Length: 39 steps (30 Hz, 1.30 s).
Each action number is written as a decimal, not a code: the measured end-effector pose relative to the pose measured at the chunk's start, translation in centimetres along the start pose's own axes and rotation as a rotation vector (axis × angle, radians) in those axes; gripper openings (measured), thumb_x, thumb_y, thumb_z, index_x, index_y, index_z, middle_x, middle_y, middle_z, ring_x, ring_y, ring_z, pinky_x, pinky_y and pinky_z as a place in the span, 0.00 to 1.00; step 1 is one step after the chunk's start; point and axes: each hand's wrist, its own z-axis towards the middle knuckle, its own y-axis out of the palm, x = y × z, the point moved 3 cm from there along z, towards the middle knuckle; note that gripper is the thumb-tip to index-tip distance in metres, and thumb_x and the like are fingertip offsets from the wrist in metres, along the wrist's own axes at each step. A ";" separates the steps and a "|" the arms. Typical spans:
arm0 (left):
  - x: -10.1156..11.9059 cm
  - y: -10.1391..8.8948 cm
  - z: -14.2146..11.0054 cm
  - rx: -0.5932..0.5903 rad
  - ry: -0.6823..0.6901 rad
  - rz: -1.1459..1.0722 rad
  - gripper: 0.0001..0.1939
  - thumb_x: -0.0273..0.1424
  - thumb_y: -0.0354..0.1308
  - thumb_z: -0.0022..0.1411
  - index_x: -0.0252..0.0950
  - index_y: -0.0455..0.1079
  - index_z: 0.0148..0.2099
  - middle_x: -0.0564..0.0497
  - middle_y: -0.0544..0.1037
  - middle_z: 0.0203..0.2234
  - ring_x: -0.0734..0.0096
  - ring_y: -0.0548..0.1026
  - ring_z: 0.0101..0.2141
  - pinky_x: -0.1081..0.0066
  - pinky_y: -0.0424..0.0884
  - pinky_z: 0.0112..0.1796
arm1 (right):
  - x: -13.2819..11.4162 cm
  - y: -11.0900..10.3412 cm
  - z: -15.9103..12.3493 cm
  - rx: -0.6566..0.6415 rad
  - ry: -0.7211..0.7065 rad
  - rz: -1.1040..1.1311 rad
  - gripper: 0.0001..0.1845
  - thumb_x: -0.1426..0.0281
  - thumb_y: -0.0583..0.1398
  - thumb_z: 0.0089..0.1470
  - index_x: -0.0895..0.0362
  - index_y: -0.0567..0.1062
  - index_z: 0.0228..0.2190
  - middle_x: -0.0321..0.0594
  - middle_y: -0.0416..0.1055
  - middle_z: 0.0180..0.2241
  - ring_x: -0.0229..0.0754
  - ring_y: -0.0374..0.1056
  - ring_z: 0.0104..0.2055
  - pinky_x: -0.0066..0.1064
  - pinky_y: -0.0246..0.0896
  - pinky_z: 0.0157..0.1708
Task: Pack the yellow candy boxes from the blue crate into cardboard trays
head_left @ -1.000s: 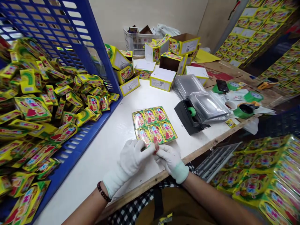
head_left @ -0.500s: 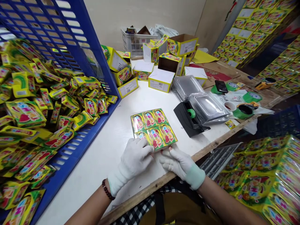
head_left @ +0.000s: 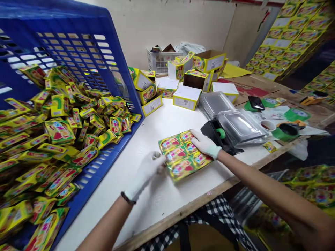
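A flat pack of six yellow-green sachets in clear wrap (head_left: 183,157) lies on the white table (head_left: 125,181), turned at an angle. My left hand (head_left: 146,170), in a white glove, grips the pack's left edge with curled fingers. On the pack's far right corner rests my right hand (head_left: 205,143), also gloved, its fingers laid flat. A black tape dispenser (head_left: 213,134) with a green roll stands just right of that hand.
A blue crate (head_left: 86,52) lies tipped on the left, spilling several loose sachets (head_left: 62,139). Yellow cartons (head_left: 185,97) and a white basket (head_left: 159,61) stand behind. Clear plastic trays (head_left: 238,125), a phone (head_left: 255,103) and green tape rolls (head_left: 286,130) lie at right. The wooden table edge (head_left: 199,204) runs near me.
My right hand has moved from the pack's near edge to its far right corner. The pack has turned and shifted right. My view has lifted a little.
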 end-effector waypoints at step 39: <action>0.6 5.5 -1.2 0.125 1.421 0.741 0.11 0.21 0.53 0.61 0.41 0.71 0.41 0.50 0.73 0.32 0.71 0.67 0.29 0.69 0.63 0.30 | 2.5 -6.6 -13.2 0.312 -0.053 0.150 0.18 0.62 0.54 0.62 0.52 0.76 0.49 0.48 0.74 0.49 0.52 0.69 0.53 0.48 0.62 0.56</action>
